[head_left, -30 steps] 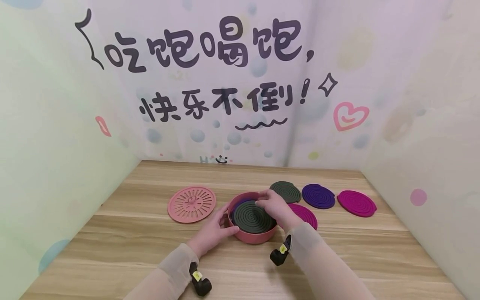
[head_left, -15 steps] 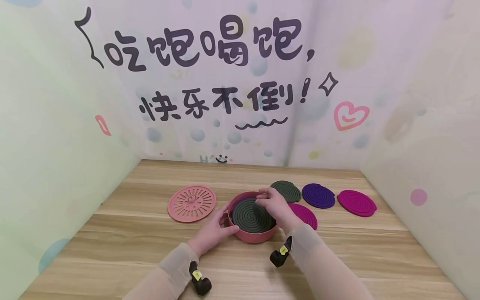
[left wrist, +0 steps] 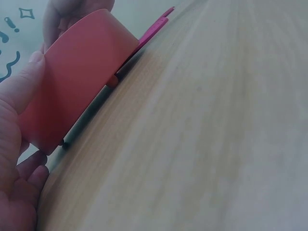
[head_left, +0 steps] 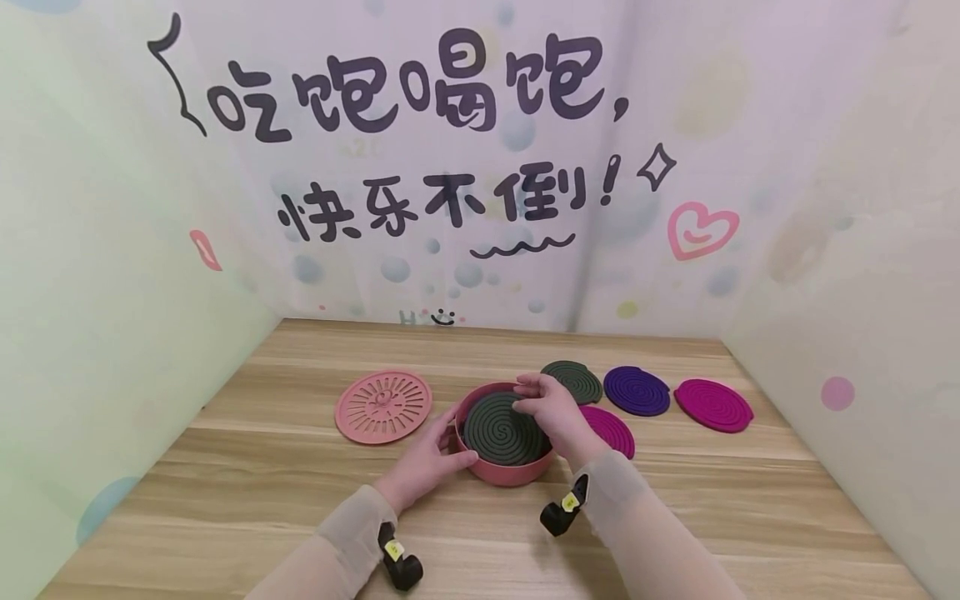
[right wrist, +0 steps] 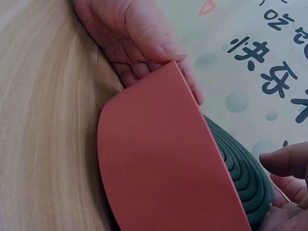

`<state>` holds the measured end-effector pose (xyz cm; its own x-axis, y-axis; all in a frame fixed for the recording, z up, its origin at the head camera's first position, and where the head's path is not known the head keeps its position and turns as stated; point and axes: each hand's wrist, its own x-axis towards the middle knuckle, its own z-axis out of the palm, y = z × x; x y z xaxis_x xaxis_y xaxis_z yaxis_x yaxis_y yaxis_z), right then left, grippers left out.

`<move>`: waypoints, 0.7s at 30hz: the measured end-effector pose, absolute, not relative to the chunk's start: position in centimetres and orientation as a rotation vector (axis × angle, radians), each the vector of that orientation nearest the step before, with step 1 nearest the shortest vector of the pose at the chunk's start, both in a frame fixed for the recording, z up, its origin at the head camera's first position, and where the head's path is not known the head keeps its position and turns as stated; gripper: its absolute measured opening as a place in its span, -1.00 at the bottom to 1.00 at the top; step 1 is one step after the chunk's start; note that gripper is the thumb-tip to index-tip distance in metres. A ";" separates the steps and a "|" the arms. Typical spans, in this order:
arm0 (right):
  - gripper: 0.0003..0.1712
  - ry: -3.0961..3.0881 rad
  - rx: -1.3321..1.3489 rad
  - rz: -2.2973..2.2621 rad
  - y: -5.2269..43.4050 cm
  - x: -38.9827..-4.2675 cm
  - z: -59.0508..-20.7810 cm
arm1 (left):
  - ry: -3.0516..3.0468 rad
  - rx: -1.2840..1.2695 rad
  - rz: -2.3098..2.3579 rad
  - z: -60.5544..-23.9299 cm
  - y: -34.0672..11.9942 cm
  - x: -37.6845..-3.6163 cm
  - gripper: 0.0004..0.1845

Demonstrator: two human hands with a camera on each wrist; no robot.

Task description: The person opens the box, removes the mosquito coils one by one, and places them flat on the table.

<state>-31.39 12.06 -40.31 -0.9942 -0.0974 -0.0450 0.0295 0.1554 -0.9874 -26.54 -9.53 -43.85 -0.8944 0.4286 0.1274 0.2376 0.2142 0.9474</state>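
Observation:
A pink round container (head_left: 501, 475) stands on the wooden table (head_left: 300, 500) with a dark green spiral coil (head_left: 501, 429) lying flat in it. My left hand (head_left: 427, 460) grips the container's left wall, thumb on the rim; its wall (left wrist: 82, 77) fills the left wrist view beside my thumb (left wrist: 19, 96). My right hand (head_left: 551, 414) holds the coil at its far right edge with curled fingers. In the right wrist view the coil (right wrist: 245, 178) shows above the pink wall (right wrist: 163, 168), my right fingers (right wrist: 288, 163) over it.
A slotted pink lid (head_left: 383, 407) lies left of the container. To the right lie a dark green coil (head_left: 573, 382), a purple coil (head_left: 637, 392), a magenta coil (head_left: 713, 405) and another magenta coil (head_left: 613, 429) partly under my right wrist. Printed walls close three sides.
The dark green coil has sunk from a tilt on the rim to lie level in the container, hiding the purple one below. My right hand followed it down; the left hand stayed.

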 end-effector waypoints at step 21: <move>-0.62 2.203 -0.047 -1.862 12.7 -30.7 -39.9 | 2.342 0.575 1.721 -44.0 -9.6 -26.6 -0.16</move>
